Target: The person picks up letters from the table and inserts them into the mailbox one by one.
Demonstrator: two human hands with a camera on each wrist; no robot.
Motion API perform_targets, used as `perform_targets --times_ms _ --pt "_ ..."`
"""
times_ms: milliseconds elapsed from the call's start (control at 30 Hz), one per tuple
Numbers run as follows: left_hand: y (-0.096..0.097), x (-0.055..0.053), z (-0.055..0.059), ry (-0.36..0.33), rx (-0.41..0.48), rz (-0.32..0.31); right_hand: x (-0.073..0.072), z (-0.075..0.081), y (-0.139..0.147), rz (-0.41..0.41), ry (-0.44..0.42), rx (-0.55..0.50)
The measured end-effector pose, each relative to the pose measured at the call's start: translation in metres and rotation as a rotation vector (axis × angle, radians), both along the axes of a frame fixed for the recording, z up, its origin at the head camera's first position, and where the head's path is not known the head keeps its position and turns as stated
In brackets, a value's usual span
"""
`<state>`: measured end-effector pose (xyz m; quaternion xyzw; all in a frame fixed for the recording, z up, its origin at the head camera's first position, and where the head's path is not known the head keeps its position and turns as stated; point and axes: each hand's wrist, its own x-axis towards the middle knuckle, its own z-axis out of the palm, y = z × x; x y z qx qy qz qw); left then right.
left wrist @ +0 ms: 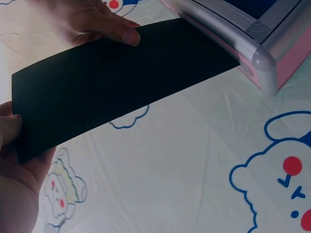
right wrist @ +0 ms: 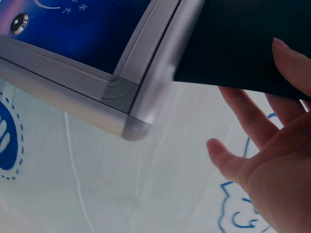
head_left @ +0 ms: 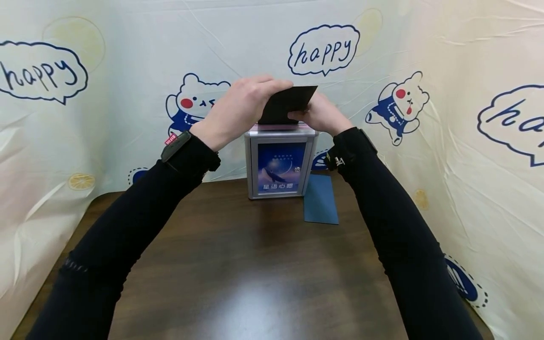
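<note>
A black card (head_left: 289,103) is held tilted over the top of a silver box (head_left: 278,163) with a blue picture front and a pink lid. My left hand (head_left: 255,97) grips the card's upper left end. My right hand (head_left: 312,114) pinches its right end from behind the box. In the left wrist view the card (left wrist: 121,82) runs with its far end against the box's top edge (left wrist: 243,36), and my left hand (left wrist: 14,160) holds the near end. In the right wrist view my thumb (right wrist: 291,65) lies on the card (right wrist: 248,43) beside the box corner (right wrist: 131,121).
A blue card (head_left: 320,200) lies flat on the dark wooden table (head_left: 238,274), just right of the box. A cream cloth (head_left: 467,141) printed with bears and "happy" bubbles hangs behind and along both sides.
</note>
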<state>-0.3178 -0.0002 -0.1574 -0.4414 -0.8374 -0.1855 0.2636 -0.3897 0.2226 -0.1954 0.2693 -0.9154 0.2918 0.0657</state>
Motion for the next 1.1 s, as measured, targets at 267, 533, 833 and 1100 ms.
perform_targets --times_ms 267,533,833,1100 --pt "0.008 -0.028 -0.008 -0.005 0.059 0.067 -0.012 -0.009 0.005 -0.046 -0.081 -0.024" --pt "0.01 -0.062 -0.037 -0.105 0.07 0.112 -0.01 -0.015 0.008 -0.134 -0.049 -0.017" --pt "0.01 -0.088 -0.071 -0.145 0.04 0.149 -0.004 -0.019 0.005 -0.187 0.018 -0.063" --pt "0.004 -0.091 -0.093 -0.245 0.009 0.208 -0.001 -0.027 0.005 -0.203 0.074 -0.016"
